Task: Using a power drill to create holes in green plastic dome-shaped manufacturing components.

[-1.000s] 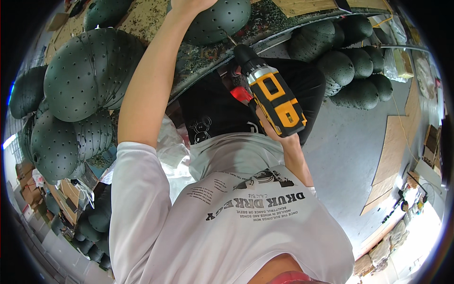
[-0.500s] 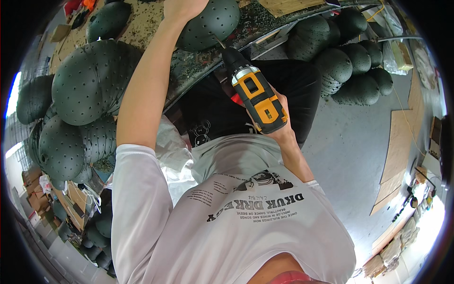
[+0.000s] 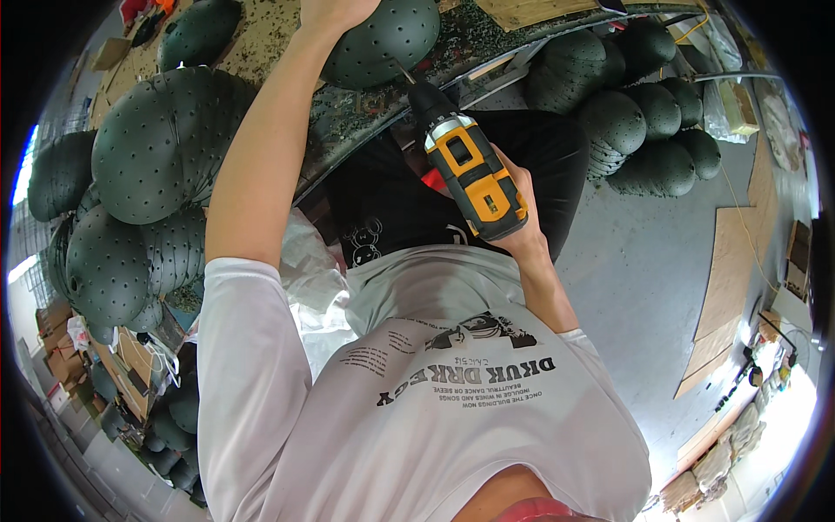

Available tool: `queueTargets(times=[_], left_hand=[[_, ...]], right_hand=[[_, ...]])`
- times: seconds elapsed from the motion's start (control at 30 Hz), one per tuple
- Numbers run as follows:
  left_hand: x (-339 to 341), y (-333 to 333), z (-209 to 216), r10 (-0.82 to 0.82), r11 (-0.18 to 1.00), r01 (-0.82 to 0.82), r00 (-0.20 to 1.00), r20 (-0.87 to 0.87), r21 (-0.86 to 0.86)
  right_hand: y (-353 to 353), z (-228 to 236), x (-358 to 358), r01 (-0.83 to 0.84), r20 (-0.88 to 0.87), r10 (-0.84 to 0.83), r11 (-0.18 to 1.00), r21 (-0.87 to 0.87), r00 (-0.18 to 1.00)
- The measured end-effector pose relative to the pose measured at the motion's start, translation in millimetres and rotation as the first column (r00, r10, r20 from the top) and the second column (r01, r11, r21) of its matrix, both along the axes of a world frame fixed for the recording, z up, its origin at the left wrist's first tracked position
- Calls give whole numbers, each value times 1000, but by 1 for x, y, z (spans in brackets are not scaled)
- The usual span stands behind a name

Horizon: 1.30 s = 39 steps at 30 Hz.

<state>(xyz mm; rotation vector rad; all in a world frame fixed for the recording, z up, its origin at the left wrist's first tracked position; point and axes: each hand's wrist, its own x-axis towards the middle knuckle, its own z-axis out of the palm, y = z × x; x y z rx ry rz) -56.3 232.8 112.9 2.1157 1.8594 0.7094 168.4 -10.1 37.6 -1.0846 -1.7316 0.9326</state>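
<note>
**Drill bit against a dark green shell on the bench**

The right hand [image 3: 520, 217] is wrapped tight around the grip of a yellow and black cordless drill [image 3: 470, 170], fingers closed over the handle below the body. The drill points up and away from the person, and its bit meets the lower edge of a dark green domed shell [image 3: 383, 39] dotted with small holes. The left hand [image 3: 335, 10] reaches to the top of the picture and presses down on the upper side of that same shell; the frame cuts off most of the hand, so I cannot tell how the fingers lie.

The shell sits on a workbench [image 3: 261, 43] strewn with dark green shavings. To the left, just beside the outstretched forearm, lie stacks of similar perforated shells [image 3: 156, 148], nested one into another. More stacked shells [image 3: 626, 104] stand to the right of the drill on a grey floor [image 3: 644, 261]. Flat brown boards [image 3: 735, 261] lie on the floor further right.
</note>
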Motion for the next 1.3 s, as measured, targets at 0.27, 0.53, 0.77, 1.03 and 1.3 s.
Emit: queueTargets(times=[0.27, 0.53, 0.77, 1.03, 1.3], left_hand=[[-3, 0, 0, 5, 1000, -5, 1000, -4, 28], [-2, -1, 0, 2, 1000, -2, 1000, 20, 11], [-3, -2, 1, 22, 1000, -22, 1000, -19, 2], [0, 0, -3, 46, 999, -47, 998, -51, -10], [9, -5, -7, -4, 997, 10, 997, -78, 80]], right_hand=[[1, -6, 4, -1, 8, 0, 999, 50, 1000], [-4, 0, 8, 0, 77, -14, 986, 168, 997], [-4, -2, 2, 10, 88, -15, 998, 64, 996], [2, 3, 0, 0, 11, -1, 998, 67, 1000], [19, 30, -4, -35, 185, 58, 991, -130, 981]])
